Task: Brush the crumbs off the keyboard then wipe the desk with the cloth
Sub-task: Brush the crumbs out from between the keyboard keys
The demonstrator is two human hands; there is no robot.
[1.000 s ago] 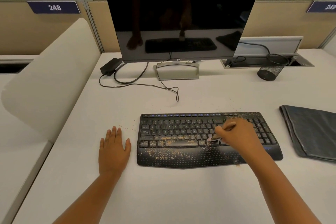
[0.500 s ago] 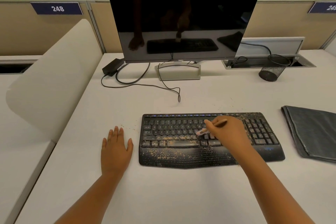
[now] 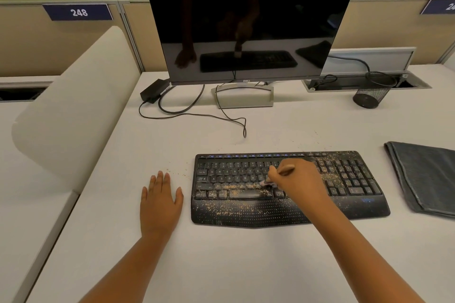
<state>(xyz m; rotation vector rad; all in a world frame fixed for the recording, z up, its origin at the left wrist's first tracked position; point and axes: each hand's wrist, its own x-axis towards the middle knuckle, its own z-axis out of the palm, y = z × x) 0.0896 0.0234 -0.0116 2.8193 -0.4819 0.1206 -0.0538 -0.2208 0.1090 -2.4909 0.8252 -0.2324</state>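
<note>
A black keyboard [image 3: 349, 182] lies on the white desk [image 3: 221, 265], sprinkled with tan crumbs [image 3: 221, 210] over its keys, palm rest and number pad. My right hand [image 3: 299, 181] hovers over the middle keys and grips a small brush [image 3: 267, 181] with a wooden handle; its bristle end touches the keys. My left hand [image 3: 161, 202] rests flat on the desk just left of the keyboard, fingers straight. A folded dark grey cloth [image 3: 428, 177] lies to the right of the keyboard.
A dark monitor [image 3: 248, 22] on a metal stand [image 3: 245, 96] rises behind the keyboard, with cables [image 3: 197, 115] and a power brick [image 3: 154, 90] at its left. A black mesh cup [image 3: 370, 98] stands back right. A padded white divider [image 3: 69, 115] borders the left.
My right hand has swept the brush leftward across the keys, from the right-middle part toward the centre. My left hand has stayed flat on the desk.
</note>
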